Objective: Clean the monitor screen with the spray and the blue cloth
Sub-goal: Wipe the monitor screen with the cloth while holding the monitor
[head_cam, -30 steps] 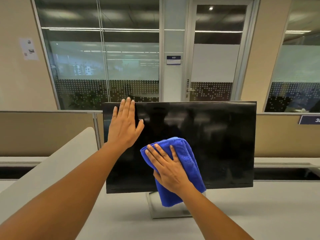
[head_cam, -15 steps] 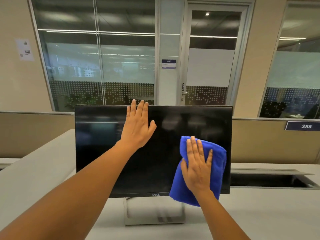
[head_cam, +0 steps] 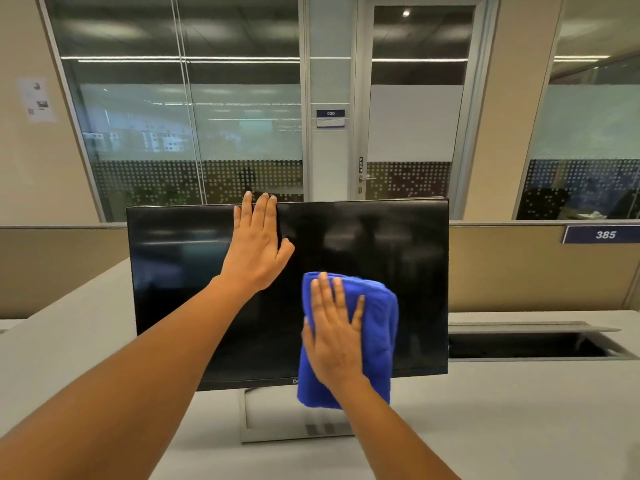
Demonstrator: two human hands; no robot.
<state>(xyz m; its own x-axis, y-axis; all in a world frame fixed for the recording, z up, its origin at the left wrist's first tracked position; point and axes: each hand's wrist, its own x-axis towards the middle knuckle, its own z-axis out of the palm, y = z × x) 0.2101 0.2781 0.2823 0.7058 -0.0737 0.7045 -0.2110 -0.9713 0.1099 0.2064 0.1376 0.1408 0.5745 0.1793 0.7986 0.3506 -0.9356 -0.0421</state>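
Observation:
A black monitor [head_cam: 408,271] stands on a grey desk, its screen dark and facing me. My left hand [head_cam: 258,249] lies flat on the upper middle of the screen, fingers straight and fingertips at the top edge. My right hand [head_cam: 334,336] presses a folded blue cloth [head_cam: 379,327] flat against the lower middle of the screen with straight fingers. The cloth hangs past the bottom bezel and covers part of the logo. No spray bottle is in view.
The monitor's silver stand [head_cam: 294,424] rests on the grey desk [head_cam: 519,420]. An open cable trough [head_cam: 530,344] runs along the desk to the right of the monitor. Beige partitions [head_cam: 502,268] and glass office walls stand behind.
My right hand has slid the cloth left across the lower screen, back from the right side toward the middle. My left hand stays flat on the upper screen.

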